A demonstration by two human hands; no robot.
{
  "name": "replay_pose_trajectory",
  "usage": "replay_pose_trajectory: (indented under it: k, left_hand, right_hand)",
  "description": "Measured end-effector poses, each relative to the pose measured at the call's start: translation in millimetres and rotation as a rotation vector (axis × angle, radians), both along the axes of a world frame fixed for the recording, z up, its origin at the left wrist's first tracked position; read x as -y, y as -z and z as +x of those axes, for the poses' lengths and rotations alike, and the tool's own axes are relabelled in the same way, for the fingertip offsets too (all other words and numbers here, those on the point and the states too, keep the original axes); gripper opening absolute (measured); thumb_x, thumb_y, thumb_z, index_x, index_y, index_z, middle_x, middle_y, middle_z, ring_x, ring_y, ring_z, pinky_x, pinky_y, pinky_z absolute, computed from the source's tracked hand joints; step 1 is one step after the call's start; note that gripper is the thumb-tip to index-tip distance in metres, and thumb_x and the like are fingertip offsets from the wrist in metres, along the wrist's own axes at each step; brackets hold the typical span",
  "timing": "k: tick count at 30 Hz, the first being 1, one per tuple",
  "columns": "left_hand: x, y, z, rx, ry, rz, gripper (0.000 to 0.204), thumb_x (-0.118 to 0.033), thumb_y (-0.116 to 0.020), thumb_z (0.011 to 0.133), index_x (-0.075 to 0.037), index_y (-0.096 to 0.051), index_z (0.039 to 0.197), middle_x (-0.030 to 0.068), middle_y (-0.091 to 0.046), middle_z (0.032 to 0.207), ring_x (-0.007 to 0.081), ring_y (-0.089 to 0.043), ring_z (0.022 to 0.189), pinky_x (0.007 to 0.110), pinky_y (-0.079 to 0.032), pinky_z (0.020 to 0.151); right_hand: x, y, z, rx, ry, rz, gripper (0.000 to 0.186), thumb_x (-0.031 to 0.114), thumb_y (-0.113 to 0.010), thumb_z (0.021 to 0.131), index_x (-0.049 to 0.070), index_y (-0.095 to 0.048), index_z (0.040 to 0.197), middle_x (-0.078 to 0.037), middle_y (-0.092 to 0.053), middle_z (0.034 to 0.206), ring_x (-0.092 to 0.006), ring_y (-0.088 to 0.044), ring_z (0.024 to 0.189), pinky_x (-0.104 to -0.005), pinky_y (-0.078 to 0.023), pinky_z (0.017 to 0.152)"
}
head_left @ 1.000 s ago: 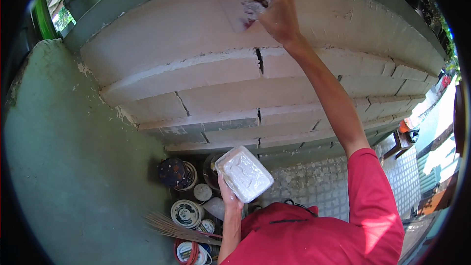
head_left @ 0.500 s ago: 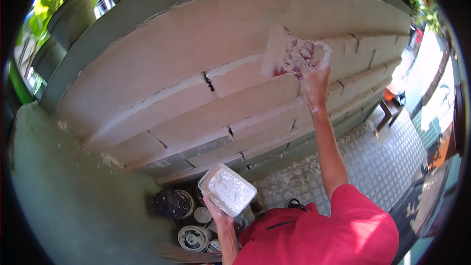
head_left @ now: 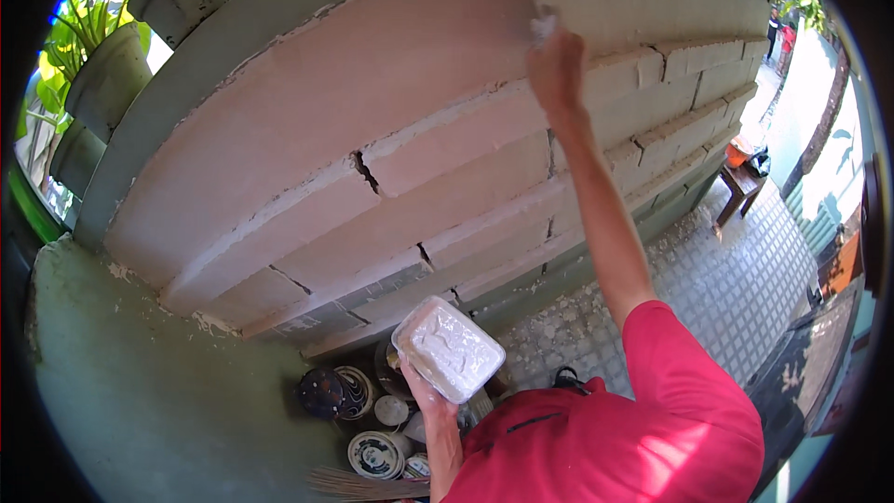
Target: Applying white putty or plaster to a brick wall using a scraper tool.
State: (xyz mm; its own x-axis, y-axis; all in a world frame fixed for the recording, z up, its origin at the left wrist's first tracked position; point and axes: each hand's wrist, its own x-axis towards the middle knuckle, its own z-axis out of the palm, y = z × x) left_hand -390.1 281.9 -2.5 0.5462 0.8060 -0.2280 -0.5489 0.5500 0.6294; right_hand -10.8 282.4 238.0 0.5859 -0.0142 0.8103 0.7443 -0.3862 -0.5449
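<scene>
High on the pink, plastered stepped wall (head_left: 307,102) is my right hand (head_left: 556,65), gripping a wide putty knife (head_left: 538,9) smeared with white paste; the blade is blurred against the top band. My left hand (head_left: 426,384), low in the picture, holds a rectangular plastic tub (head_left: 452,345) of glossy white paste from beneath and the side. Dark cracks run across the ledges below the knife, and bits of pale coating show along their edges.
Potted plants (head_left: 102,84) stand on the upper ledge at left. A green side wall (head_left: 149,391) meets the stepped wall. Buckets and cans (head_left: 377,452), with broom bristles beside them, sit below. A tiled floor (head_left: 726,298) and small wooden bench (head_left: 740,188) lie to the right.
My right hand dropped and moved right, then rose again to the top band with the knife. The view swung right. The tub stays low in my left hand.
</scene>
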Motion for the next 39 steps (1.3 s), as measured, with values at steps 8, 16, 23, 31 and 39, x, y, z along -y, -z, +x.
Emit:
replay_pose_trajectory:
  k: [8,16,23,31,39]
  left_hand:
    - [1.0,6.5,-1.1,0.001,0.002,-0.024,0.055,-0.05,-0.034,0.096,-0.01,-0.044,0.133,0.007,-0.056,0.124,0.0255,-0.058,0.11,0.041,-0.05,0.092]
    - [-3.9,3.2,-5.5,0.028,0.006,-0.032,0.051,-0.045,-0.033,0.097,-0.01,-0.045,0.133,0.0082,-0.056,0.125,0.0257,-0.06,0.109,0.041,-0.052,0.09]
    - [4.8,2.9,-13.7,0.044,-0.011,-0.067,0.053,-0.046,-0.03,0.097,-0.01,-0.044,0.134,0.0081,-0.056,0.126,0.0259,-0.059,0.111,0.042,-0.052,0.092]
    - [5.2,4.2,-27.2,0.029,-0.069,-0.069,0.056,-0.048,-0.031,0.096,-0.01,-0.044,0.135,0.0076,-0.056,0.127,0.0262,-0.059,0.111,0.042,-0.051,0.093]
    - [5.4,11.8,-27.9,0.02,-0.06,-0.069,0.055,-0.048,-0.032,0.096,-0.009,-0.045,0.134,0.0077,-0.056,0.126,0.0259,-0.059,0.11,0.041,-0.051,0.092]
  right_hand:
    - [-74.3,25.2,-102.3,0.225,-0.148,-0.166,0.021,-0.001,-0.051,0.076,0.001,-0.063,0.093,-0.018,-0.064,0.081,-0.0356,-0.063,0.081,-0.0441,-0.05,0.071]
    - [-0.8,13.7,-67.4,0.018,-0.23,0.041,0.025,0.003,-0.059,0.079,0.001,-0.064,0.103,-0.025,-0.063,0.081,-0.0408,-0.062,0.076,-0.048,-0.047,0.068]
    - [-72.9,50.3,-84.5,0.135,-0.251,-0.01,0.045,-0.005,-0.052,0.072,0.003,-0.063,0.115,-0.021,-0.066,0.084,-0.0383,-0.065,0.08,-0.0476,-0.051,0.073]
    - [-31.7,18.4,-69.5,0.597,-0.372,-0.119,0.041,-0.002,-0.056,0.078,0.013,-0.067,0.114,-0.015,-0.067,0.105,-0.0358,-0.064,0.094,-0.043,-0.054,0.081]
    - [-26.9,68.1,-14.4,0.599,-0.34,-0.332,0.033,-0.002,-0.057,0.075,0.01,-0.07,0.103,-0.019,-0.066,0.087,-0.0364,-0.065,0.085,-0.0451,-0.054,0.074]
